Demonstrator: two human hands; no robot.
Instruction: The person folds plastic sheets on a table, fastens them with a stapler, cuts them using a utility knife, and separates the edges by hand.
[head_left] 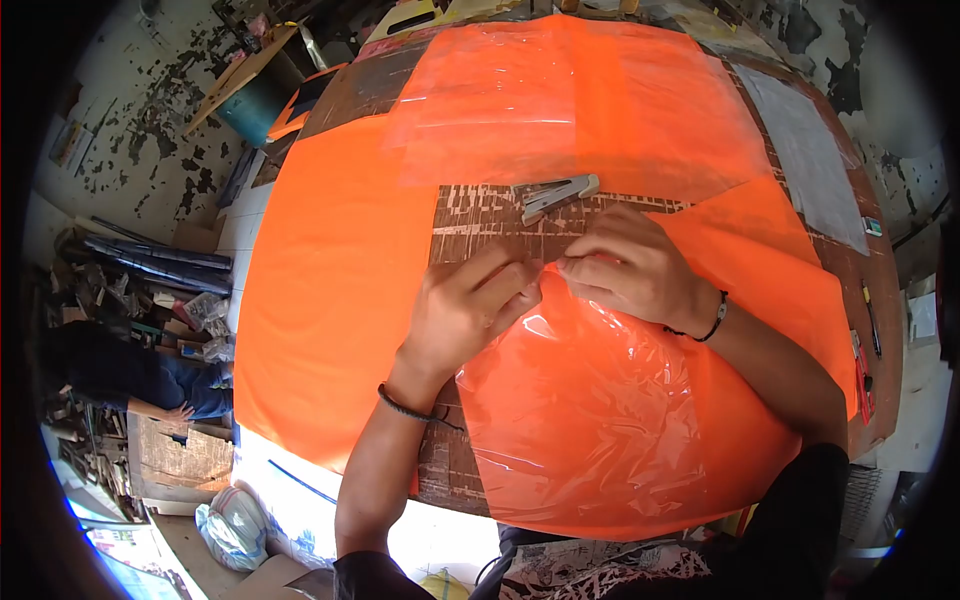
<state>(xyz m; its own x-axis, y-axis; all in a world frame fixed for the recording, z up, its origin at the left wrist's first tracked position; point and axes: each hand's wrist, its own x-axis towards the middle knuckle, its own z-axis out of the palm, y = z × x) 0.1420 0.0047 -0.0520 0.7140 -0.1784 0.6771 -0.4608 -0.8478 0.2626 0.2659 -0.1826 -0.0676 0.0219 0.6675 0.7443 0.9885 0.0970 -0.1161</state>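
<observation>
Both hands meet over the brown scratched table (465, 215). My left hand (470, 305) pinches the top edge of an orange sheet with clear plastic over it (590, 420). Right beside it, my right hand (635, 265) pinches the same edge, its fingers closed. The sheet hangs from the fingertips toward my body, its plastic wrinkled and shiny. Just beyond my hands a grey stapler (558, 196) lies on the table. To the left is a large flat orange sheet (330, 290). Another orange sheet under clear plastic (580, 100) covers the far side.
A grey translucent sheet (805, 150) lies at the right edge, with a pen (873, 320) and a red cutter (862, 375) nearer. A person in dark clothes (130, 370) is at the left, by piled scraps. A plastic bag (232, 528) sits on the floor.
</observation>
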